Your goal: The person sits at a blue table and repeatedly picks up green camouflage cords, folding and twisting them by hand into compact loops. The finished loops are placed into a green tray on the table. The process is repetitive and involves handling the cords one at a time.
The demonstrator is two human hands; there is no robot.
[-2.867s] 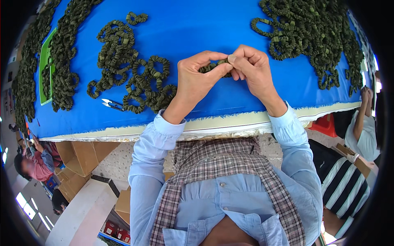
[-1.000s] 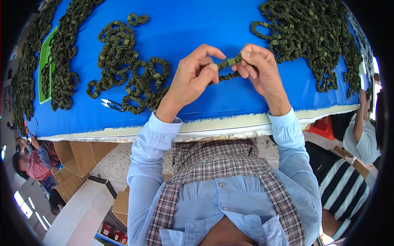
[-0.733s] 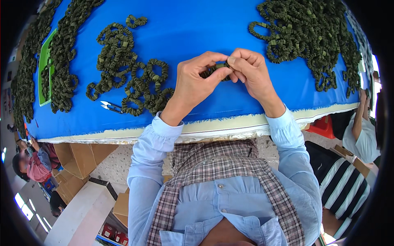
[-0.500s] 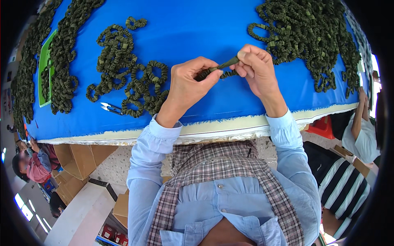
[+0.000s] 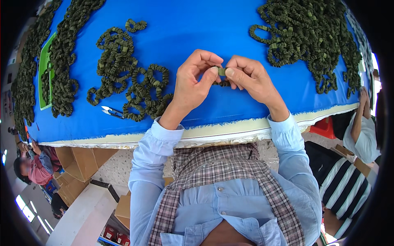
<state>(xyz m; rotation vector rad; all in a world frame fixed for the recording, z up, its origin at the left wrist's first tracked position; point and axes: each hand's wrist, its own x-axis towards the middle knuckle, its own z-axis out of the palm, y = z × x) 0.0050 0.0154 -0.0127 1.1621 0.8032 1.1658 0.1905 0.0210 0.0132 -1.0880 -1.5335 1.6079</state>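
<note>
Between both hands, above the blue-covered table (image 5: 184, 24), is a dark green scrunchie (image 5: 221, 71), a gathered fabric ring. My left hand (image 5: 195, 78) pinches one side of a flat, smooth patch on it between thumb and fingers. Close by, my right hand (image 5: 250, 78) pinches the patch's other side, thumb on top. Part of the ring hangs below the fingers, and the rest is hidden by them. Left of my left hand lies a loose group of similar scrunchies (image 5: 141, 88). Small thread snips (image 5: 111, 111) rest beside that group.
A big heap of scrunchies (image 5: 303, 33) covers the table's right side. More lie along the left around a green tray (image 5: 45, 78). Cardboard boxes (image 5: 84, 160) stand below the front edge. Other people sit at the far left and right, a co-worker's hand (image 5: 363, 95) at the right edge.
My right hand has come down and left toward my left hand. The fabric stretched to a point between them now lies short and flat between both thumbs.
</note>
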